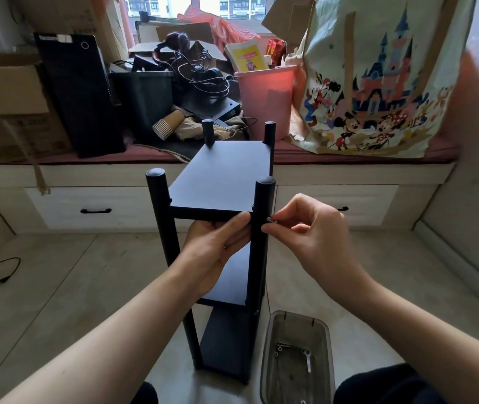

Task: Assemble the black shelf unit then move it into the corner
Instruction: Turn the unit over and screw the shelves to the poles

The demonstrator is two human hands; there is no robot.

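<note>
The shelf unit (220, 182) stood upright on the floor at the centre of your view, its four posts rising above the top board. Your left hand (212, 252) gripped the near right post (261, 228) just under that board, thumb across the front; the fingers behind the post were hidden, and your palm covered much of the middle board. Your right hand (308, 231) met the same post from 3 o'clock, thumb and forefinger pinching a small metal piece (270, 219) against its side. Whether that was a screw or a key was too small to tell. The remaining fingers were loosely curled.

At 5 o'clock from the unit, a clear tub (296, 357) sat on the floor with a few small metal fittings inside; its near end was cut off by the frame. A black cable (5, 269) lay at 9 o'clock. Beyond the unit, at 12 o'clock, ran a cluttered window seat (86, 170) with drawers beneath.
</note>
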